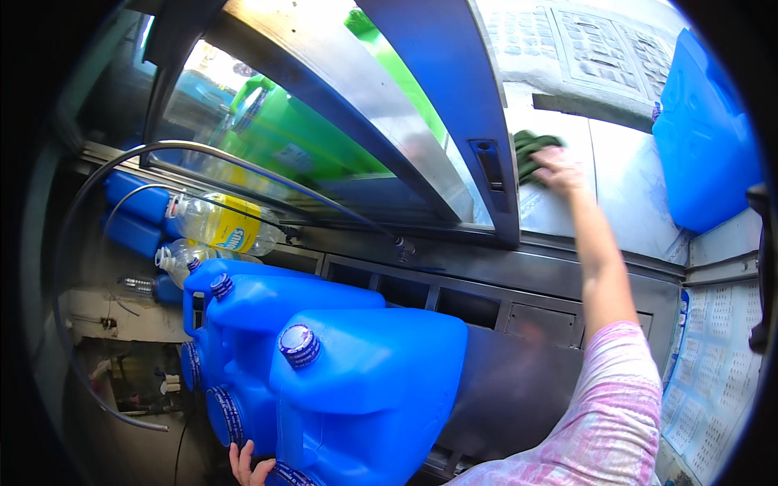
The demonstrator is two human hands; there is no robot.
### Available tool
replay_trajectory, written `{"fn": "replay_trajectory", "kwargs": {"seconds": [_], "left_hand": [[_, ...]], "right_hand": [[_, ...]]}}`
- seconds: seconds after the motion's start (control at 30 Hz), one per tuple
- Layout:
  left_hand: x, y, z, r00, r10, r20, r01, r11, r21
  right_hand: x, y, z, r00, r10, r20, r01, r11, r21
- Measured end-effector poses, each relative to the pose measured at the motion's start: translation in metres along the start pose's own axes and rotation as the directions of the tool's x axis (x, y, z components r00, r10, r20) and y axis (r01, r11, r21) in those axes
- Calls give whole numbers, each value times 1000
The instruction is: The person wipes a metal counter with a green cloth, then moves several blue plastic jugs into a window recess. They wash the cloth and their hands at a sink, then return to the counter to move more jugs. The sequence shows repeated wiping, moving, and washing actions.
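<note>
I judge wiping unfinished: right hand [557, 168] gripping crumpled dark-green cloth [528, 151] near far edge of shiny metal surface [559, 215]; left hand [250, 465], can't tell.

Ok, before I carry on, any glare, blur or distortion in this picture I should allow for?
Head view: daylight washes out the metal ledge, near white beside the dark green cloth; head view: that cloth and the right hand look blurred; head view: the printed sheet is warped near the blackened rim; head view: the nearest blue jerrycan looks fairly crisp.
</note>
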State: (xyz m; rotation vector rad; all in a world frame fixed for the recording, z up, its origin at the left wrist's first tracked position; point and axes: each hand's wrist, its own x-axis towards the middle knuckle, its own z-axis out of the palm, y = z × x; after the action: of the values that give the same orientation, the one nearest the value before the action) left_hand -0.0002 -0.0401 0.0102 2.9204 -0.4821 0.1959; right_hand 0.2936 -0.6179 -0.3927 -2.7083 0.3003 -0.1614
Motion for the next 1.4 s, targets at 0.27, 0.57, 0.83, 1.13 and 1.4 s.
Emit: {"fn": "replay_trajectory", "kwargs": {"seconds": [0.27, 0.57, 0.83, 1.13, 1.4], "left_hand": [[0, -1, 0, 999, 17, 40, -16, 999, -28], [-2, 0, 0, 999, -18, 29, 18, 1000, 8], [-7, -6, 10, 985, -172, 0, 172, 984, -41], [-6, -6, -1, 997, 77, 3, -76, 996, -48], [-18, -17, 5, 991, -125, -45, 111, 964, -242]], "right_hand": [[-10, 91, -16, 317, 894, -318, -944, 328, -18], [80, -121, 82, 886, -172, 431, 206, 978, -32], [-21, 128, -38, 611, 788, -76, -779, 581, -233], [-125, 45, 17, 846, 324, -423, -496, 770, -402], [-187, -112, -61, 869, -109, 483, -223, 784, 579]]}}
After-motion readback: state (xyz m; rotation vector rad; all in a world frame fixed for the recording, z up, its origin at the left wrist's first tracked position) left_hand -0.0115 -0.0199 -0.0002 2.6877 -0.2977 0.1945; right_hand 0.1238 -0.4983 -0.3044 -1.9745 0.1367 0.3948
